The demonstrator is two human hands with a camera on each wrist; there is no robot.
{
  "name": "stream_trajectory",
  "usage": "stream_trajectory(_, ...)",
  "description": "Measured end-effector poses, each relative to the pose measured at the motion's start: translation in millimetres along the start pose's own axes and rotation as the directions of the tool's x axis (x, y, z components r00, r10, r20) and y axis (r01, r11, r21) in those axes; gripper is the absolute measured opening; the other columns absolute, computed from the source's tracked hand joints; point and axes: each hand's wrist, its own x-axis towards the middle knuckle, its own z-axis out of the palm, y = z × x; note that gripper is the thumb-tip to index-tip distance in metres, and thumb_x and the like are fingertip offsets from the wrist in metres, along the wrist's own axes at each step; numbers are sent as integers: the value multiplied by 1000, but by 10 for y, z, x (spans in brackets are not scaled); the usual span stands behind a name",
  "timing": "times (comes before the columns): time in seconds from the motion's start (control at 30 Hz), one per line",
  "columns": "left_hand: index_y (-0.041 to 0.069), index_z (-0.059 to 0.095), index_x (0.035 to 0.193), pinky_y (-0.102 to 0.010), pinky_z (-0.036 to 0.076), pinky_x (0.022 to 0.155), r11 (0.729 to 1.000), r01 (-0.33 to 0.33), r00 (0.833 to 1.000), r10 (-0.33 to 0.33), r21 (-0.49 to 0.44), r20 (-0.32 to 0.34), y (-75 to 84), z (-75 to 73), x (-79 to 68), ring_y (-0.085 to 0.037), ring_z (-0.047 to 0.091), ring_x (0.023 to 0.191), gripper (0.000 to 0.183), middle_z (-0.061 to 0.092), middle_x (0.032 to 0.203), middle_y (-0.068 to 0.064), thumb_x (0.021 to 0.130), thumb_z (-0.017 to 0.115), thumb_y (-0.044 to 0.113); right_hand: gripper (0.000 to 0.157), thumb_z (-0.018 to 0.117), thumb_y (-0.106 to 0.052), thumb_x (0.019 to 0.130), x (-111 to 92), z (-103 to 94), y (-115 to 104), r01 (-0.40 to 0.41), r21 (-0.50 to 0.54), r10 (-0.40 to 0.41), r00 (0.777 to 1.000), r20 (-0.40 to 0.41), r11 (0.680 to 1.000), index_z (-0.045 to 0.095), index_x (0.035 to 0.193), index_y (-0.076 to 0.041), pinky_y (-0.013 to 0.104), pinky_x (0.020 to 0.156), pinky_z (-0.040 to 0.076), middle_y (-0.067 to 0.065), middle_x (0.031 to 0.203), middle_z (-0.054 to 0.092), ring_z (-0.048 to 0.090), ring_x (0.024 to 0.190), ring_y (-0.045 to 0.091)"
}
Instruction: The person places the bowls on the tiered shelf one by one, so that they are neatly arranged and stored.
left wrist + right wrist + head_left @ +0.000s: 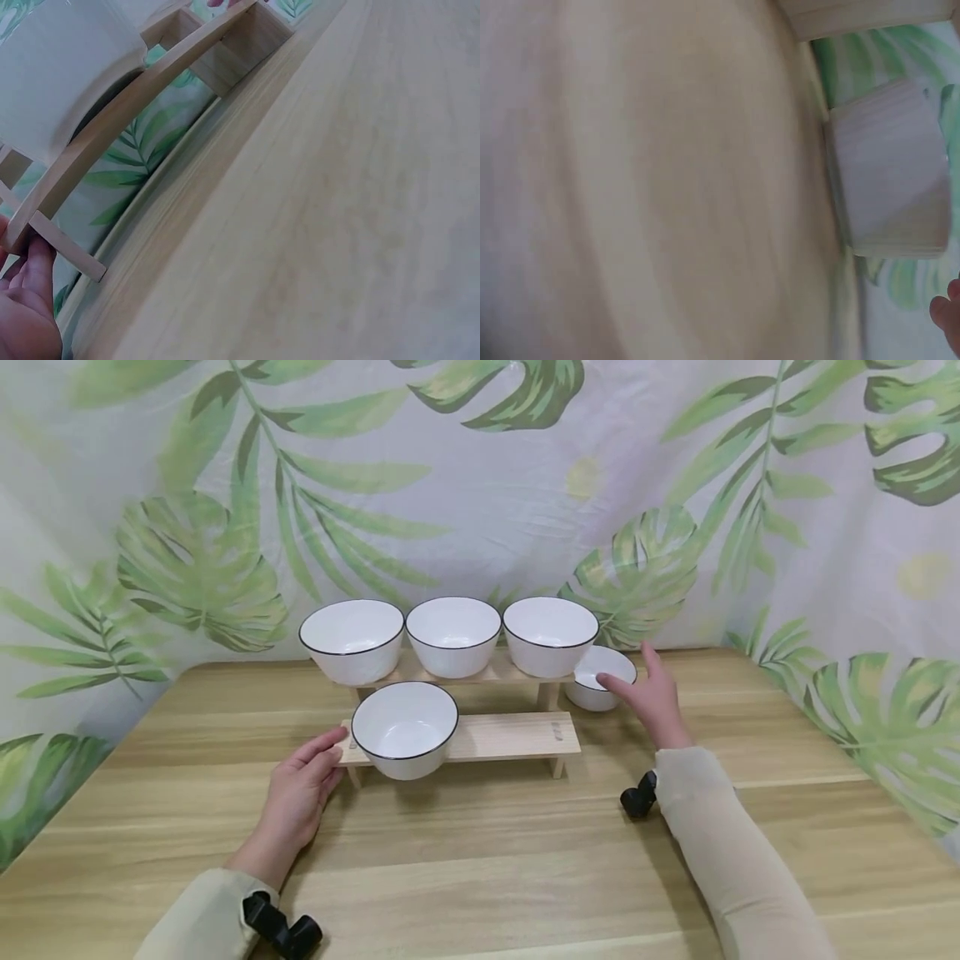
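My left hand (pixel 295 793) grips the left end of the lower board of a two-tier wooden stand (pixel 510 737). In the left wrist view the fingers (pixel 39 274) reach under that board beside its leg. A white dark-rimmed bowl (pixel 405 739) sits at the left of the lower tier. Behind the stand's right end, a smaller white bowl (pixel 591 697) rests upright on the table. Over its right side my right hand (pixel 658 706) is spread, thumb toward the rim. In the right wrist view its fingertips (pixel 939 309) appear apart from the small bowl (pixel 892 172).
Three white bowls stand side by side on the upper tier: a left bowl (pixel 352 643), a middle bowl (pixel 453 639) and a right bowl (pixel 551 635). The wooden table (pixel 480 877) reaches back to a leaf-patterned cloth (pixel 480 510).
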Motion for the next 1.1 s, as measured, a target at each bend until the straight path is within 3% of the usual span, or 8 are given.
stream_trajectory(0.33, 26, 71, 100, -14, 48, 79, 1000, -15, 1000, 15, 15, -11, -16, -8, 16, 2, 57, 93, 23, 57, 108, 15, 93, 55, 10, 102, 76, -35, 75, 120, 181, 202, 3, -54, -3, 1000, 2, 999, 13, 147, 0, 49, 111, 19, 24, 151, 14, 17, 138, 37)
stream_trajectory(0.6, 24, 71, 101, -14, 49, 78, 1000, -20, 1000, 21, 15, -23, -19, 8, 16, 1, 58, 90, 24, 57, 106, 13, 93, 54, 8, 110, 78, -39, 71, 78, 288, 257, -14, -57, 16, 999, 39, 998, 8, 149, -9, 49, 109, 23, 23, 148, 15, 23, 133, 38)
stream_trajectory(0.83, 20, 69, 108, -15, 48, 81, 999, -24, 1000, 24, 22, -10, -14, 8, 29, 1, 58, 94, 23, 56, 110, 13, 93, 54, 10, 124, 84, -33, 66, 88, 400, 336, -7, 84, 12, 998, -62, 996, -6, 149, -20, 41, 111, 19, 11, 153, 11, 23, 135, 27)
stream_trajectory(1.1, 25, 71, 97, -15, 49, 78, 999, -40, 999, 40, 7, -10, -28, 5, 22, 1, 58, 91, 26, 60, 106, 15, 93, 53, 7, 128, 85, -33, 64, 61, 461, 345, -59, 131, 71, 993, -94, 990, -10, 149, -25, 36, 111, 20, 11, 151, 22, 27, 134, 24)
